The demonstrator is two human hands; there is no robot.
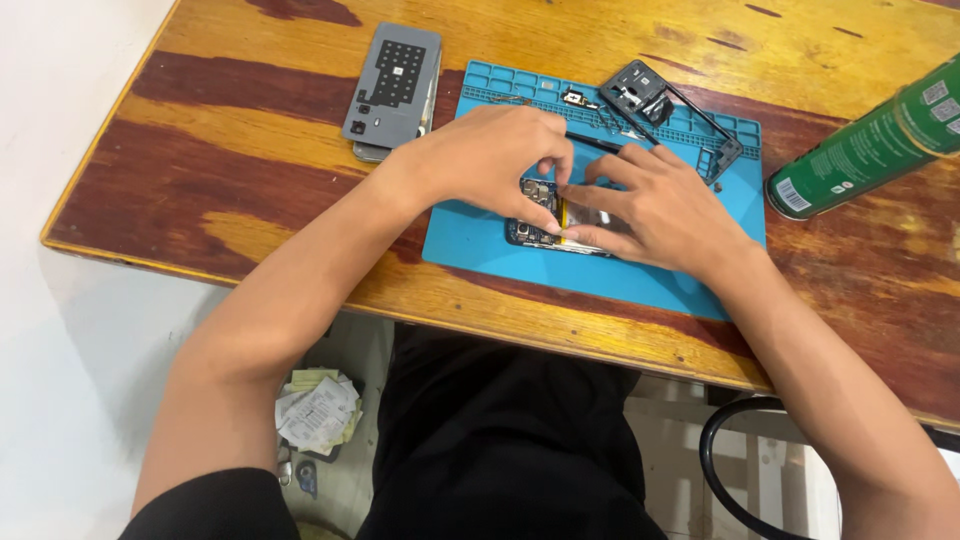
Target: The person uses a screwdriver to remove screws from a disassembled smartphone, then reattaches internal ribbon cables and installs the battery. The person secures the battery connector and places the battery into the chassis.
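Note:
An opened phone (537, 232) with its circuit board and battery exposed lies on a blue repair mat (470, 240). Both hands rest over it. My left hand (490, 160) covers its upper left part, thumb and fingers pinching at the board near the top. My right hand (655, 205) lies flat over the right part, fingers pressing on the battery area. Much of the phone is hidden under the hands. Whether a small tool or part is held between the fingers cannot be seen.
A grey phone back cover (393, 85) lies on the wooden table (240, 150) left of the mat. A black phone frame (665, 110) sits on the mat's top right. A green spray can (865, 145) lies at the right. Crumpled papers (318, 410) are on the floor.

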